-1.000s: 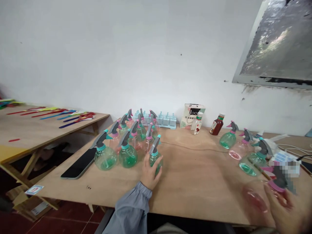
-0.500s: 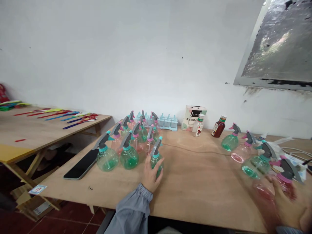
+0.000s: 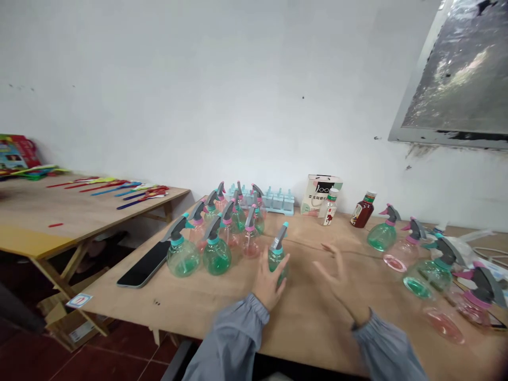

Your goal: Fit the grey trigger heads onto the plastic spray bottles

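I've got open tabletop (image 3: 317, 312) straight ahead, bare wood running from my hands out toward the far wall. Left of that lane a tight cluster of spray bottles (image 3: 216, 233) blocks the way, with a phone (image 3: 145, 263) lying flat just beyond it. On the right, a row of spray bottles (image 3: 420, 259) fences the edge. Far side: box (image 3: 317, 194), small bottle (image 3: 329, 206), brown bottle (image 3: 363, 210).

Light: even, soft, daylight-bright; white wall (image 3: 206, 95) evenly lit.
Shadows: faint.
Blur: right hand (image 3: 341, 280) smeared; far-right spray bottles (image 3: 472, 301) soft.
Edges: wide-angle bending.
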`<state>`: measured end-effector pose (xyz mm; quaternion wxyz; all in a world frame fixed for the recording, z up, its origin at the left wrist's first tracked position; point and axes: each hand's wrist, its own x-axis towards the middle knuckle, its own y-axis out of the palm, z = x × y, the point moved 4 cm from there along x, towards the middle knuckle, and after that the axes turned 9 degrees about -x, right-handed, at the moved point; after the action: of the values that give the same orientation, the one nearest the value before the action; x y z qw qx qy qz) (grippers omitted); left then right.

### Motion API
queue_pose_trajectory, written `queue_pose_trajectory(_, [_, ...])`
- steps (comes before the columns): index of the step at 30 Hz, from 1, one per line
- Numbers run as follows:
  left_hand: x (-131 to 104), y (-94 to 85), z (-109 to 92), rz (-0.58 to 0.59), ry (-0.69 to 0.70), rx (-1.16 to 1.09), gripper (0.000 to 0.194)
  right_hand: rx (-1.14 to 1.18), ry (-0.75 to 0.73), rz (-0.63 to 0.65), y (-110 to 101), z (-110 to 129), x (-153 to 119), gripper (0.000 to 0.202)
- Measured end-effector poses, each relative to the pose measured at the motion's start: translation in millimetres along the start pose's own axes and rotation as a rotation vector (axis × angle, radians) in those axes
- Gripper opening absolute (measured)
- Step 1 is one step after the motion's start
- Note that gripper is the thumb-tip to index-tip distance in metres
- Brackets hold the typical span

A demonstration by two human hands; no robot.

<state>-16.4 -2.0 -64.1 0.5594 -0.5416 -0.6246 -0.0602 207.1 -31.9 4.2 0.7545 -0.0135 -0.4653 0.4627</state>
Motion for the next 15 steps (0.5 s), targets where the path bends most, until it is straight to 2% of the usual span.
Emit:
queue_pose_trajectory(2, [4, 13.2, -5, 0.018, -0.009, -0.034, 0.086, 0.129, 0.018, 0.126, 53, 13, 18, 0.08])
queue_pose_trajectory(4, [6, 23.4, -8, 0.055, 0.001, -0.067, 0.083, 0.215, 0.041, 0.158, 88, 20, 33, 0.091])
queue_pose_trajectory(7, [9, 25.1, -8, 0.16, 0.024, -0.111, 0.067, 0.314, 0.078, 0.149, 111, 17, 48, 0.081])
queue_pose_trajectory(9, [13, 11.5, -5, 0.185, 0.027, -0.17, 0.047, 0.357, 0.097, 0.133, 112, 11, 54, 0.073])
queue_pose_trajectory(11, [23, -14.1, 1, 0.087, 0.015, -0.255, 0.03, 0.362, 0.113, 0.098, 108, 2, 57, 0.071])
queue_pose_trajectory(12, [29, -29.6, 6, -0.019, -0.001, -0.293, 0.028, 0.353, 0.12, 0.068, 104, -1, 58, 0.071])
queue_pose_trajectory(15, [48, -69.5, 32, -0.431, -0.091, -0.303, 0.029, 0.332, 0.117, 0.012, 98, -8, 57, 0.071])
